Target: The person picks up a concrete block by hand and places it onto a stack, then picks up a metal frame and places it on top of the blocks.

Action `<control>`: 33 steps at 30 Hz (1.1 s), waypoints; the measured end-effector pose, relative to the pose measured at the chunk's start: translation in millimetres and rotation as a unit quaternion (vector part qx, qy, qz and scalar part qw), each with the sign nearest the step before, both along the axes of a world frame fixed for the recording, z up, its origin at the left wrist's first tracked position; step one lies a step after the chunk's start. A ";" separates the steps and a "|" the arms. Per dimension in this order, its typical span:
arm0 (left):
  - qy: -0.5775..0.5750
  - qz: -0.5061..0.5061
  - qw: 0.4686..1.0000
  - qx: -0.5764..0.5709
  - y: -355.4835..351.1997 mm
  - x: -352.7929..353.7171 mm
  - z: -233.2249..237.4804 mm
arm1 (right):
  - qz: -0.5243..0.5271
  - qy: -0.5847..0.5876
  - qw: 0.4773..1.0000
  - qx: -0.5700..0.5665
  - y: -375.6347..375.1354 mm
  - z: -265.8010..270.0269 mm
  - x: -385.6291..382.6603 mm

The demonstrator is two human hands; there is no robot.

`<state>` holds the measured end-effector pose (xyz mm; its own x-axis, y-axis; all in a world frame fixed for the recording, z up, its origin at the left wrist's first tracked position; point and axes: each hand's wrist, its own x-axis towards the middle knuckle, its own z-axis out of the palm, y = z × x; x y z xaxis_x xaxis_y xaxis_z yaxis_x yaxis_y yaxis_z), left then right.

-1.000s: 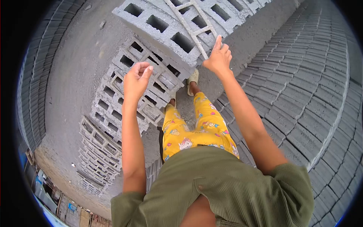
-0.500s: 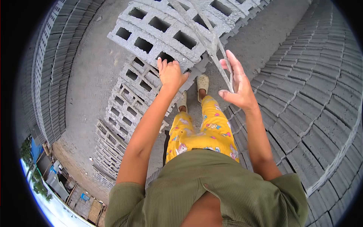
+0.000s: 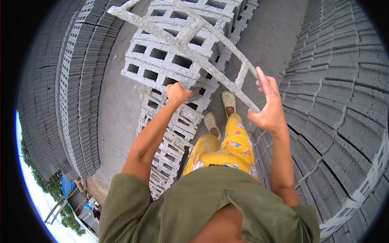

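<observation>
My right hand (image 3: 269, 103) holds the near end of a long, crusted grey frame (image 3: 188, 34) with crossbars, thumb on one side and fingers on the other. The frame slants up and left, above a stack of hollow grey concrete blocks (image 3: 150, 62). At the near edge of this stack is my left hand (image 3: 178, 93), its fingers curled at a block's hole. Whether they grip the block's wall is hard to see, as the fingertips are partly hidden. Rows of dark rectangular holes show in the blocks.
Lower block stacks (image 3: 168, 150) run down beside my legs. A long wall of stacked grey blocks (image 3: 332, 105) stands close on the right, another (image 3: 81, 81) on the left. Grey ground (image 3: 117, 97) lies between. My feet in pale clogs (image 3: 229, 101) are near the stack.
The frame shows more of its length and reaches further left over the blocks. My right hand appears slightly further right and lower, my left hand slightly lower. The view has shifted.
</observation>
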<state>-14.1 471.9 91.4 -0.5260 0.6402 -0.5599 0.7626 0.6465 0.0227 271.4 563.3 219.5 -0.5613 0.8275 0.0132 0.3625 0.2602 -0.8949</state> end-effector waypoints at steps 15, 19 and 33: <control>0.058 -0.029 0.998 -0.001 -2.2 10.2 8.5 | -0.052 -0.066 0.989 -0.120 30.3 -59.0 42.5; 0.084 -0.057 0.995 -0.009 3.3 10.7 1.5 | -0.060 -0.059 0.987 -0.134 27.1 -69.6 32.7; -0.033 -0.025 0.997 -0.072 9.7 -3.7 3.9 | -0.181 -0.074 0.965 -0.175 -39.7 -48.4 44.8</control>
<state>-17.8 481.7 95.3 -0.4541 0.5755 -0.6801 0.7944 0.6071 -0.0167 316.3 523.6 171.1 -0.2080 0.9090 -0.3613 0.5037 -0.2171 -0.8361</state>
